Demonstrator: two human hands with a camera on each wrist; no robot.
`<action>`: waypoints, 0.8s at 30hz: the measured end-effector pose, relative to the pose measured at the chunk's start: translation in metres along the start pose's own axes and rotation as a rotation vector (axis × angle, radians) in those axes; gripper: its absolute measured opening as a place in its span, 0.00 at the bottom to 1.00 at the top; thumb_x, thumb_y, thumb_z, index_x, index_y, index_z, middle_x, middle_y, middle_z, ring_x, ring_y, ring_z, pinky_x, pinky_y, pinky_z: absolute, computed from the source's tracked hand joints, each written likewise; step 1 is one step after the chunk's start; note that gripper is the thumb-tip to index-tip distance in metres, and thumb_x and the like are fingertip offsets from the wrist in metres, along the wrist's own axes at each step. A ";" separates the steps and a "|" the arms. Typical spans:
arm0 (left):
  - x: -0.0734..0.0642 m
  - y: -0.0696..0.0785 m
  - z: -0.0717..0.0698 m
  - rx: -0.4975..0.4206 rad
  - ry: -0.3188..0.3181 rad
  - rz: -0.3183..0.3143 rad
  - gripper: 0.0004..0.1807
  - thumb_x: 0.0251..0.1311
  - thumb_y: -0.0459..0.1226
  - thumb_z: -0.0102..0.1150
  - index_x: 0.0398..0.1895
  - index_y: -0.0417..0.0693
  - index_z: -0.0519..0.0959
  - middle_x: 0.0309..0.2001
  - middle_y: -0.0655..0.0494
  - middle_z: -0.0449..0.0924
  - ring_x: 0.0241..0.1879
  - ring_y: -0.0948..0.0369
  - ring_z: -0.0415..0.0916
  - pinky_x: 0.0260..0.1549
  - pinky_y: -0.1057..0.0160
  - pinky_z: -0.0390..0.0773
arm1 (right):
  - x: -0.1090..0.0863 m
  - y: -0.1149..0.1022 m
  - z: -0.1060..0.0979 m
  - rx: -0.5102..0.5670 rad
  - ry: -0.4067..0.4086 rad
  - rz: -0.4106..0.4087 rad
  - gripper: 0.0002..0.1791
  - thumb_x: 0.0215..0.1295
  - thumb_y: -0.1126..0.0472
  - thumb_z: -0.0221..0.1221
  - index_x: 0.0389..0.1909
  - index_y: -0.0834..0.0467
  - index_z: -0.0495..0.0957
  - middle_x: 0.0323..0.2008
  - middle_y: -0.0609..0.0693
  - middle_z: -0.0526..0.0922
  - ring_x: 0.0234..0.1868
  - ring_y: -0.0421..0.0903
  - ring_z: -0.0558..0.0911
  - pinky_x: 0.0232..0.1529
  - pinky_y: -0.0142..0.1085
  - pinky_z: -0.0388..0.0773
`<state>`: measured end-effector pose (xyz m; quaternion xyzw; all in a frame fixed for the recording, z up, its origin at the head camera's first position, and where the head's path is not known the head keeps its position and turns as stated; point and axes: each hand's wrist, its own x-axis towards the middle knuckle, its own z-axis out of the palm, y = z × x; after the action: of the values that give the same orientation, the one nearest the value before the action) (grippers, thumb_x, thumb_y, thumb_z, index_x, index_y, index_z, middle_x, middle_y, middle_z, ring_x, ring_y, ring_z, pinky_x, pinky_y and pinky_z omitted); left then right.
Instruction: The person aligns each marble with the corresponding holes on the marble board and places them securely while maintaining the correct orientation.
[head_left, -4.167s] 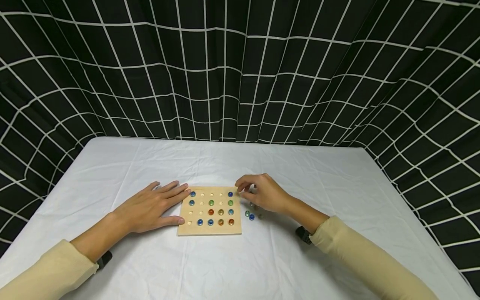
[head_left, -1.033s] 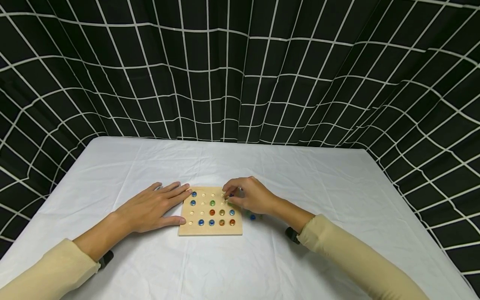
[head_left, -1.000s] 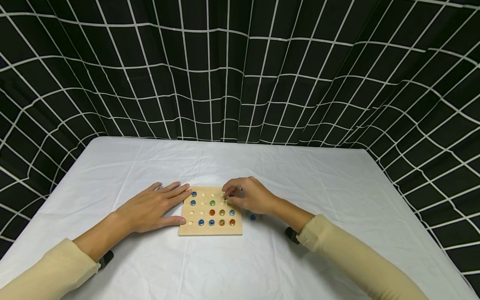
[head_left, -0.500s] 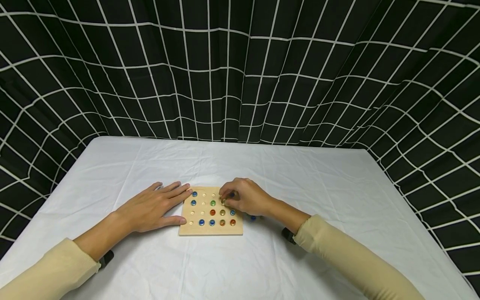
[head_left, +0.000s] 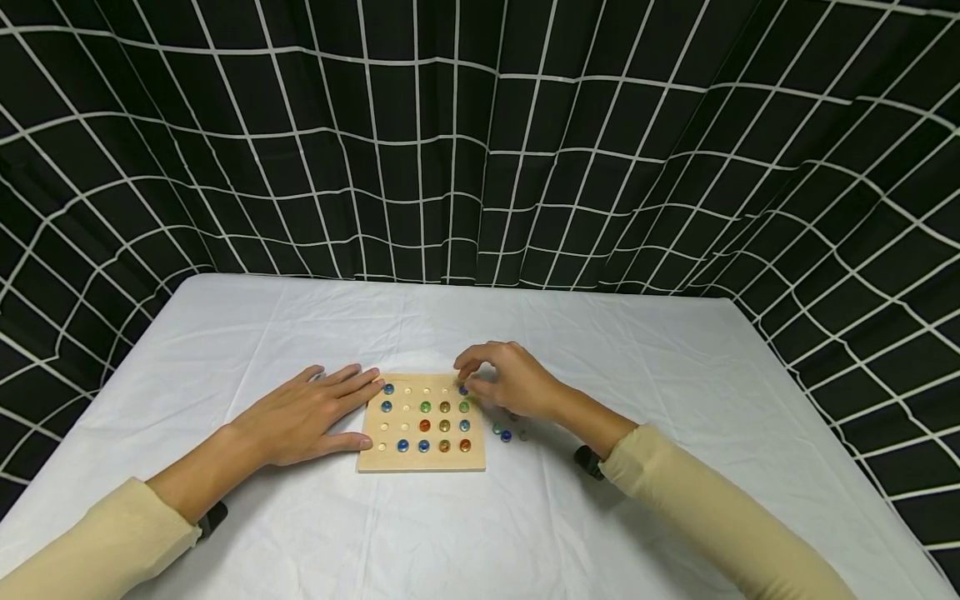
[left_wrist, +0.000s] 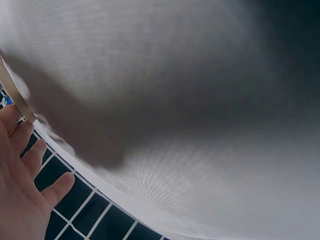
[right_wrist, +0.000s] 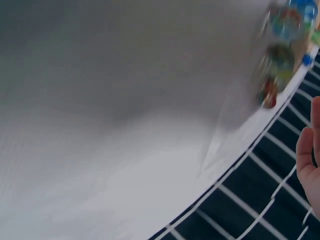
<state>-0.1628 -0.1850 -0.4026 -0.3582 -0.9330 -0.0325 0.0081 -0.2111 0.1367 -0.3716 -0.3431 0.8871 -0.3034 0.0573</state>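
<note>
A square wooden board (head_left: 420, 464) with rows of shallow holes lies on the table, many of them filled with coloured glass marbles. An amber marble (head_left: 444, 407) sits in the second row from the back, between two green ones. My left hand (head_left: 303, 414) rests spread at the board's left side, fingertips and thumb on its edge; the left wrist view shows the board's edge (left_wrist: 13, 92) beside those fingers. Over the back right corner is my right hand (head_left: 521, 379), thumb and forefinger apart and nothing visible between them. Its thumb partly covers a blue marble (head_left: 463, 390).
Loose marbles lie right of the board, among them a blue one (head_left: 506, 436) and a green one (head_left: 497, 428); the right wrist view shows a red one (right_wrist: 269, 93) too. White cloth (head_left: 600, 342) covers the table, with a black gridded curtain (head_left: 480, 167) behind.
My right hand brought an amber marble from the right onto the board, left it in a second-row hole, and drew back rightward. My left hand stays in place.
</note>
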 end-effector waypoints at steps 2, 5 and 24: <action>0.000 0.000 0.000 -0.002 0.005 0.005 0.44 0.66 0.69 0.43 0.77 0.54 0.60 0.75 0.55 0.61 0.73 0.51 0.59 0.65 0.37 0.62 | -0.001 0.005 -0.006 0.004 0.014 0.011 0.14 0.63 0.68 0.66 0.49 0.61 0.83 0.39 0.46 0.88 0.47 0.43 0.83 0.54 0.48 0.76; 0.000 0.000 -0.001 -0.005 0.010 0.008 0.44 0.66 0.69 0.44 0.77 0.54 0.60 0.75 0.55 0.61 0.73 0.50 0.59 0.65 0.37 0.62 | -0.004 0.013 -0.012 0.017 0.022 0.032 0.14 0.64 0.68 0.65 0.50 0.61 0.83 0.40 0.46 0.87 0.44 0.42 0.83 0.50 0.48 0.77; 0.001 0.001 -0.001 -0.011 -0.007 -0.003 0.45 0.66 0.69 0.42 0.78 0.54 0.59 0.75 0.56 0.60 0.73 0.50 0.58 0.65 0.36 0.61 | -0.023 0.042 -0.019 0.026 -0.084 0.093 0.15 0.61 0.78 0.60 0.46 0.62 0.83 0.40 0.48 0.87 0.45 0.44 0.84 0.50 0.40 0.79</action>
<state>-0.1624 -0.1835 -0.4016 -0.3569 -0.9334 -0.0365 0.0025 -0.2237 0.1849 -0.3825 -0.3130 0.8949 -0.2972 0.1131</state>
